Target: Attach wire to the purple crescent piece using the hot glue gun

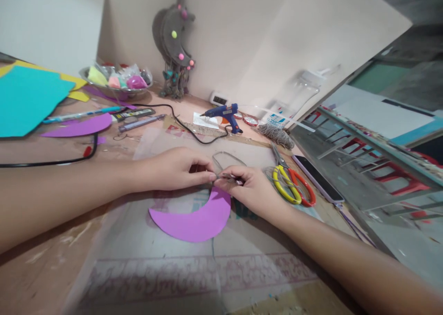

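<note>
Crescent (204, 218) of purple sheet material sits in the middle of the work area, over a translucent printed sheet (180, 278) covering part of the table (41, 282). Its upper tip is at the fingertips of both hands; its other tip points left. Left hand (175, 169): thumb and forefinger closed to a pinch on grey cord (230, 154) at that upper tip. Right hand (251, 186): thumb and fingers drawn together, likewise pinching the cord, immediately beside the left fingertips. Whether either pinch also takes in the crescent cannot be determined. A loop of the cord stands out beyond the hands.

Scissors (292, 183) with one yellow and one red handle lie near the right hand, with a phone (318, 179) to their right. A ball of grey yarn (277, 136) lies beyond the scissors. A blue glue gun (221, 114) is farther back, tilted on its handle. At the rear, a grey crescent ornament (175, 38) with coloured pompoms stands against the wall; a bowl (114, 91) of bagged materials is to its left.
</note>
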The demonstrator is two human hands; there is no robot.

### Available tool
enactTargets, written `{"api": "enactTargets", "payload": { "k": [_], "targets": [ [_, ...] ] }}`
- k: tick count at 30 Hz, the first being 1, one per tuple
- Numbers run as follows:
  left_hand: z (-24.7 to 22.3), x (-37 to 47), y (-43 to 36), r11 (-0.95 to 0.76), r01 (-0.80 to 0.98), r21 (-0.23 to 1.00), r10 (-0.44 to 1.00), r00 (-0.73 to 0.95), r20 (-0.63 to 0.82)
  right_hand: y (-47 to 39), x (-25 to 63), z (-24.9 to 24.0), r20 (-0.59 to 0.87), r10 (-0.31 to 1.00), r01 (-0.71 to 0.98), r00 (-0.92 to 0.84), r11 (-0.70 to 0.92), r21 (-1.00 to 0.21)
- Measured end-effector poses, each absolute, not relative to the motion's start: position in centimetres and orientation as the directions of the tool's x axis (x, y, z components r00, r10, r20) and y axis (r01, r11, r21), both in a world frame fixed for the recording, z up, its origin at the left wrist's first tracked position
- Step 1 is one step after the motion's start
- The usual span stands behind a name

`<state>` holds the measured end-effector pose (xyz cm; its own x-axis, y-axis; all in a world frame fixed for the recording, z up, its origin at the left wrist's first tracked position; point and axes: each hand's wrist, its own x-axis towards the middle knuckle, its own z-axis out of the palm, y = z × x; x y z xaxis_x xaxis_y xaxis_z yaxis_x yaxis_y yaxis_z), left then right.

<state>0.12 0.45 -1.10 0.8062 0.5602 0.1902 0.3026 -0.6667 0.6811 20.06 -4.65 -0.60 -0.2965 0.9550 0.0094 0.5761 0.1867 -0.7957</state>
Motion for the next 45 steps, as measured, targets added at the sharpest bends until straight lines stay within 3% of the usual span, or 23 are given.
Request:
{"api": "enactTargets", "payload": {
  "k": [8,20,32,39,45],
  "targets": [
    [-0.5,0.0,-0.7,-0.754,0.297,0.586,0.552,0.77,0.319,-5.1,20.3,-0.1,-0.06,0.945,0.513,-0.322,0.121,-0.85],
    [0.0,0.4,-1.8,-0.685,0.34,0.644,0.629,0.723,0.287,-5.6,20.1,0.2,-0.043,0.941,0.424,-0.336,0.11,-0.899],
    [0.3,0.6,-1.9,-0.472,0.354,0.807,0.747,0.648,0.152,-5.9,20.5,0.1,-0.046,0.927,0.409,-0.373,0.12,-0.905],
    [-0.1,0.6,-1.6,-0.459,0.283,0.842,0.681,0.721,0.129,-6.0,20.5,0.2,0.018,0.928,0.408,-0.373,0.181,-0.895],
    [-0.3,0.7,-1.4,-0.282,0.196,0.939,0.659,0.751,0.041,-6.1,20.7,-0.1,-0.044,0.904,0.315,-0.425,0.102,-0.944]
  ]
}}
